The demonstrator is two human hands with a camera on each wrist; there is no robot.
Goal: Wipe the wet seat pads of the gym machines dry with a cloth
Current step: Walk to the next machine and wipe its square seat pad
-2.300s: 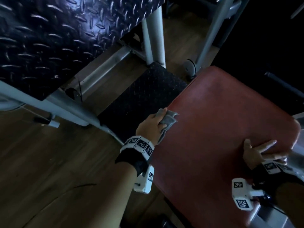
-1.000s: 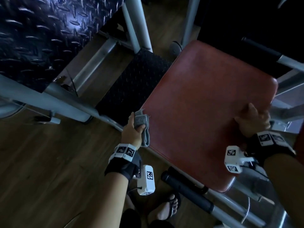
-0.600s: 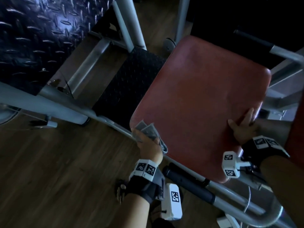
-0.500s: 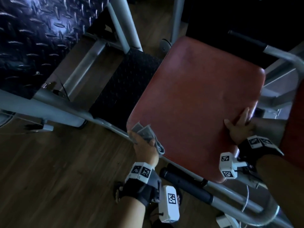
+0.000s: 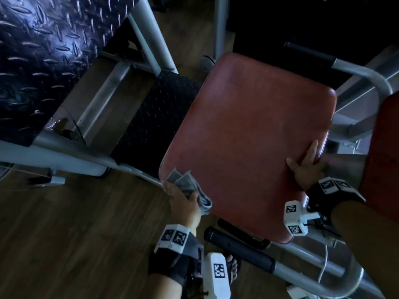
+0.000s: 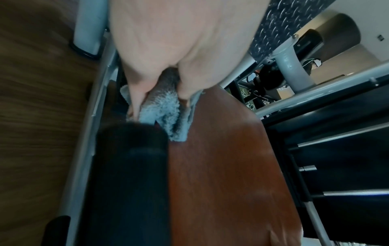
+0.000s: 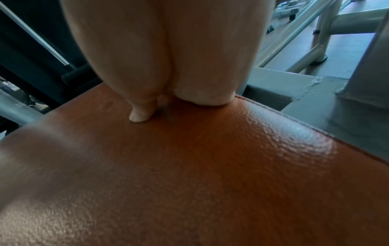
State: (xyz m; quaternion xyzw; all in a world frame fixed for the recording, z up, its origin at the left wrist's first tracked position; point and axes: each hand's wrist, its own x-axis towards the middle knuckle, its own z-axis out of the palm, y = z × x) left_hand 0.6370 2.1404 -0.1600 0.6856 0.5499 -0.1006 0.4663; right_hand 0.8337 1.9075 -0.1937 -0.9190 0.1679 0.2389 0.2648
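Note:
A red-brown seat pad [image 5: 248, 137] fills the middle of the head view. My left hand [image 5: 183, 201] grips a bunched grey cloth [image 5: 187, 186] at the pad's near left corner; in the left wrist view the cloth [image 6: 166, 114] lies between thumb and fingers against the seat pad [image 6: 221, 166]. My right hand [image 5: 306, 167] rests on the pad's right edge with its fingers laid flat. The right wrist view shows the right hand [image 7: 168, 103] pressing thumb and palm on the shiny seat pad [image 7: 189, 166].
A black foam-covered handle bar [image 5: 239, 249] runs just below the pad's near edge. Grey machine frame tubes [image 5: 64, 156] and a black tread plate [image 5: 43, 50] stand to the left. A second red pad [image 5: 384, 160] is at the right edge. Wooden floor [image 5: 75, 234] lies at lower left.
My left hand has drawn the cloth back along the pad's left edge to the near corner. My right hand has stayed on the right edge, its fingers laid flatter.

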